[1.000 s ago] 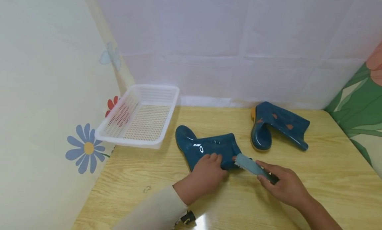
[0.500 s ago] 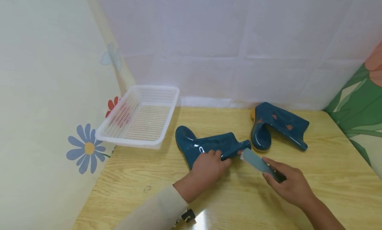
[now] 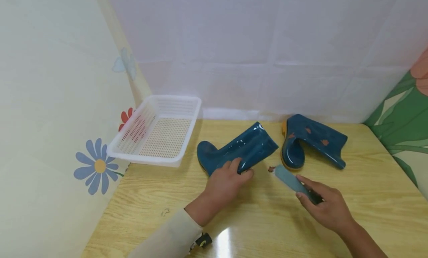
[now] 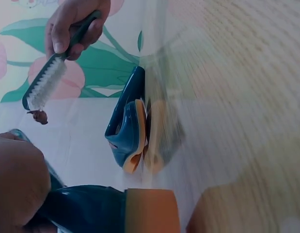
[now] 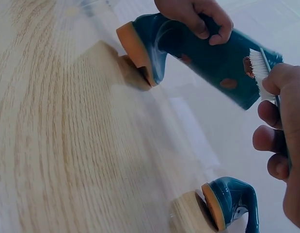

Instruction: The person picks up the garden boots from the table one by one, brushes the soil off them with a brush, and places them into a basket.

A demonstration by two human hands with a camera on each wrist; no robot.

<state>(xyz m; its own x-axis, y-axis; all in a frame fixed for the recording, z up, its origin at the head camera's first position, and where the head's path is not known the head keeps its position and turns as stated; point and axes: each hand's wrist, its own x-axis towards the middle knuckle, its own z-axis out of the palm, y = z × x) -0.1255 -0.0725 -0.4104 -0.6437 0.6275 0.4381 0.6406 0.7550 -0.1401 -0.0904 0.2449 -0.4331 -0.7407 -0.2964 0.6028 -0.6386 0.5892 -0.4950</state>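
Head view shows a white basket [image 3: 145, 160] with slotted floor [image 3: 167, 137], left hand [image 3: 224, 181] gripping a boot [image 3: 245, 148], right hand [image 3: 329, 206] a brush [image 3: 290, 179].

- Head view: left hand [image 3: 224, 183] hides part of the gripped boot [image 3: 245, 146]
- Bristles [image 5: 257, 73] of the brush [image 3: 290, 179]: mostly hidden there
- Brown scrap [image 3: 271, 169] at its tip: too small to identify
- Other boot [image 5: 232, 196]: cut off below, right wrist view

Head view soft, evenly bright. White glare on the table [image 3: 150, 198] near my sleeve [image 3: 172, 232]; highlights along the boot [image 3: 239, 149] I hold; faint shadow beside my right hand [image 3: 329, 207]. Wrist views dimmer, bluish.
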